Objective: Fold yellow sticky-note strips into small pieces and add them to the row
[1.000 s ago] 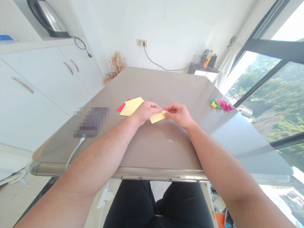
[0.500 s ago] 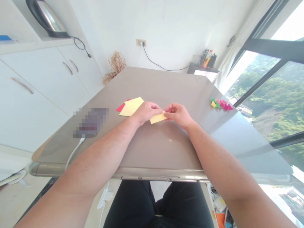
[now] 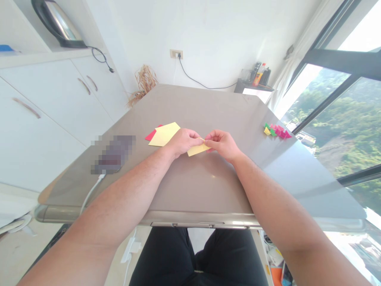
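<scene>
A small folded piece of yellow paper (image 3: 197,150) is pinched between both my hands, just above or on the table. My left hand (image 3: 184,142) closes thumb and fingers on its upper left part. From the other side my right hand (image 3: 222,143) grips its right end, thumb on top and fingers curled beneath. The two thumb tips nearly meet along the upper edge. Left of my left hand lies flat yellow paper (image 3: 163,134), partly covering red paper (image 3: 151,135); the hand hides a corner of the yellow.
Small folded paper pieces (image 3: 278,131) in green, yellow and pink sit at the right of the grey table (image 3: 202,186). A blurred-out dark device (image 3: 114,155) with a white cable (image 3: 91,190) lies at the left. Windows border the right side.
My right thumb has shifted slightly left along the paper's upper edge, nearer the left thumb. Both hands keep hold of the paper.
</scene>
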The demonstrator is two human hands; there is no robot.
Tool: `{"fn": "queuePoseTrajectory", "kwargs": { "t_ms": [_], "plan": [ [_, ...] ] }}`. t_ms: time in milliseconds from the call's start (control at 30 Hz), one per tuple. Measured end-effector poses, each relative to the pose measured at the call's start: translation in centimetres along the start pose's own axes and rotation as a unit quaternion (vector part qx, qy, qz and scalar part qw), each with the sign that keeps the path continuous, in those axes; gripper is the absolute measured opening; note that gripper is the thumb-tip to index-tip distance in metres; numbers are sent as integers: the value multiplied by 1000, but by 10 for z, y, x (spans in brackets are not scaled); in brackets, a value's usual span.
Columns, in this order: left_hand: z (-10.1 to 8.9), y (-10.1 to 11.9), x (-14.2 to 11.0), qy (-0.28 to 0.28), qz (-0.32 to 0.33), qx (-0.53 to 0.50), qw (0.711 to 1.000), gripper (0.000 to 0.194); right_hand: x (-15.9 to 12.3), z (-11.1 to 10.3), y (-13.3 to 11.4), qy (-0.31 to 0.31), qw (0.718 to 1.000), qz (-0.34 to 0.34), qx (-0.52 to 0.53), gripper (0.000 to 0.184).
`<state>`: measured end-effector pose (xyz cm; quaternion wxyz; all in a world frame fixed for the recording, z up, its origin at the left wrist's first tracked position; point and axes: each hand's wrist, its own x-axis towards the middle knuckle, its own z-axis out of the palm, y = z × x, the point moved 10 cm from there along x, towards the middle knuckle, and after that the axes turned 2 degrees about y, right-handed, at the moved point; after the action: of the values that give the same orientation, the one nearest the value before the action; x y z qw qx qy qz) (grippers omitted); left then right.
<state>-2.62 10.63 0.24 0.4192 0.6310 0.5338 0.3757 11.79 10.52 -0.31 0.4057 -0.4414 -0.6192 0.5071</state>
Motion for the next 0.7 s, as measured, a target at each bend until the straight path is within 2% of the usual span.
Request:
{"fn": "queuePoseTrajectory", "kwargs": {
  "t_ms": [133,567,700],
  "plan": [
    [1,1,0,-2,1,0,1000,19,1,0,-1,2,1000,-6,12,11],
    [1,0,1,-5,4,20,1000,18,-1,2,-2,4,1000,-1,12,13],
    [2,-1,1,-6,14,42,999,18,-1,-1,1,15,999,20,-27,13]
  ]
}}
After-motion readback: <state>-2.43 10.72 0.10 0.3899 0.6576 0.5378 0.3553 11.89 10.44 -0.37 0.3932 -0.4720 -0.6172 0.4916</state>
